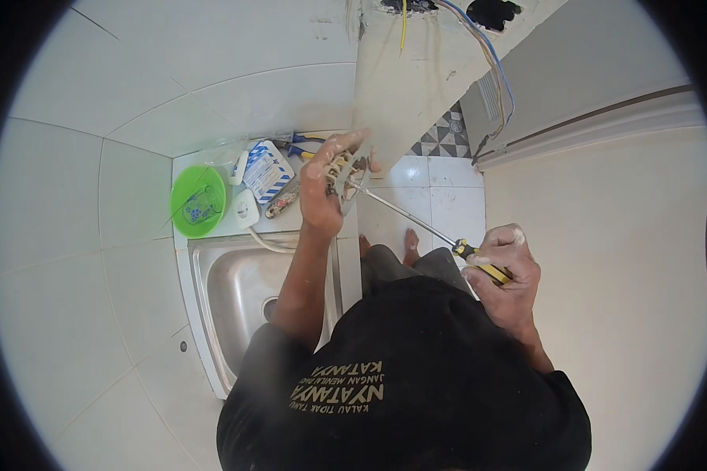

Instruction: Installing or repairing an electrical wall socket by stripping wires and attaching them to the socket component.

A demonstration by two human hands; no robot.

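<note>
Currently the left hand [322,188] curls around a pale electrical fitting [356,174], which sits against the inner side of its fingers, facing the right hand [509,275]. Both hand and fitting are held up over the right edge of the worktop [349,267], near its far end. Well out beyond that edge, the right hand is closed round the yellow-and-black handle of a screwdriver [412,217]; the long shaft slants up to the fitting, its tip at the fitting's face, though whether it sits in a screw is too small to tell. Near the worktop's far left corner stands a green bowl [182,187], with a blue-and-white package [267,174], a white socket [246,207] and blue-and-yellow-handled pliers [297,150] to its right.
</note>
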